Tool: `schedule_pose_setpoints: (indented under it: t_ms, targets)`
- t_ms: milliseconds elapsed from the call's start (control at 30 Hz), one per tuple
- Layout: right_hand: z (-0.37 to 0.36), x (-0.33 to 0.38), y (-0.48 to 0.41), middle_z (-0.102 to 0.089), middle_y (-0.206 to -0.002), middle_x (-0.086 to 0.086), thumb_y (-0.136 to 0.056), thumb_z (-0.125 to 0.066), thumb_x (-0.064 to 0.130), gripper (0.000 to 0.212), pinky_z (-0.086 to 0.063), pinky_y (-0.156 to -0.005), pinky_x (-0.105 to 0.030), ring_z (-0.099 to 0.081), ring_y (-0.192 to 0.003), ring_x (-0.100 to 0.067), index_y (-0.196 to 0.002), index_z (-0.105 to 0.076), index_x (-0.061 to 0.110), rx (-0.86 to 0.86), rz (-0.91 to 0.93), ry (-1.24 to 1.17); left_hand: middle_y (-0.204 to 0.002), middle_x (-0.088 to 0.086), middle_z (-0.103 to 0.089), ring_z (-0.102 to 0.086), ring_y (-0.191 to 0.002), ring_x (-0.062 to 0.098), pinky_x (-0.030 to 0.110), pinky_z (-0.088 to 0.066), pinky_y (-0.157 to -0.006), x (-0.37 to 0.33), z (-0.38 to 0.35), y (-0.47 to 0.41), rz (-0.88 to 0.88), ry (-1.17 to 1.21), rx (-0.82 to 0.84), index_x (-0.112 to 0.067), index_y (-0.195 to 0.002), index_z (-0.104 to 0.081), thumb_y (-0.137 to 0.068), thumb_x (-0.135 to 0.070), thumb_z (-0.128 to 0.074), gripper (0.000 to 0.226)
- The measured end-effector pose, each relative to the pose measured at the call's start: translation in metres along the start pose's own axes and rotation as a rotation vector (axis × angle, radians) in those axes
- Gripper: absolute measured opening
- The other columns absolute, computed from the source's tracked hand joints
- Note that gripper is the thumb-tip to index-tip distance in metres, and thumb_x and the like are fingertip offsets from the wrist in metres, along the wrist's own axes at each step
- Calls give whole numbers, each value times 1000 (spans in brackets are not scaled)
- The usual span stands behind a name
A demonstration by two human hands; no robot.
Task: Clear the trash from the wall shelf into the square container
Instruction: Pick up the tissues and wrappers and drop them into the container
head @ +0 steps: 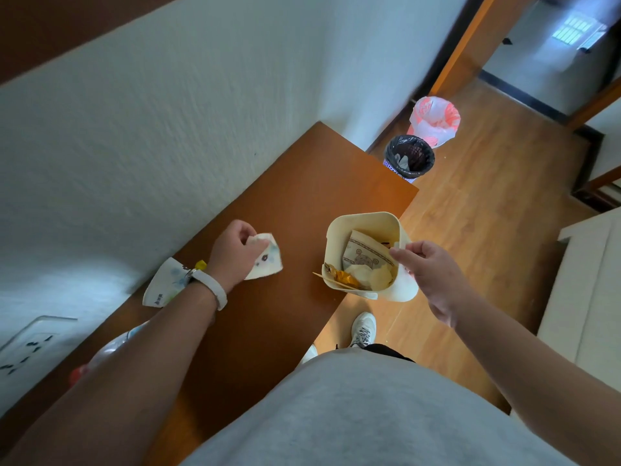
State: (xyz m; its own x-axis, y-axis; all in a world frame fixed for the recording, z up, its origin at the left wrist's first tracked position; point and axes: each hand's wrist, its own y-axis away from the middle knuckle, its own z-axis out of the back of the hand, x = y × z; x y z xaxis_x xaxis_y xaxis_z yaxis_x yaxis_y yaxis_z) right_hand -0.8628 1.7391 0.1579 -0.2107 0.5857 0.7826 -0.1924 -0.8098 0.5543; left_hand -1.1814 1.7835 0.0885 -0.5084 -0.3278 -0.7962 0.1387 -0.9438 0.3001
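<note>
Left hand (235, 252) closed around a white printed wrapper (265, 258), low over the brown wall shelf (302, 183). Right hand (425, 269) pinching the rim of the cream square container (364, 218) at the shelf's edge, holding paper, sticks, yellow scraps. Second wrapper (163, 285) beside the wrist.

The wall shelf (295, 196) lay bare from its far corner to the middle, giving open passage along the wall. Between the left hand (235, 255) with its white wrapper (265, 260) and the square container (363, 253) stretched a clear strip of wood. The container's mouth was partly filled by a printed paper bag (364, 253) and crumpled scraps, and the right hand (426, 267) gripped its right rim. Behind the left wrist, another wrapper (161, 284) and a plastic bottle (111, 348) crowded the near end.
</note>
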Motion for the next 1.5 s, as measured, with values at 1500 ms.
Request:
schedule_pose_setpoints:
  t_ms: [1500]
  targets:
    - [2,-8,-6,-70,-112,-14,-80,-75,46,43,-54,-93,-47,-65,-106,-34,-106,-68,13,67,53,-17,-117,4,-62,-60,-101,20,32,-49,-79,8,20,30,-13,-528,-7,-16,-119,-62,-93,-28,-60,28]
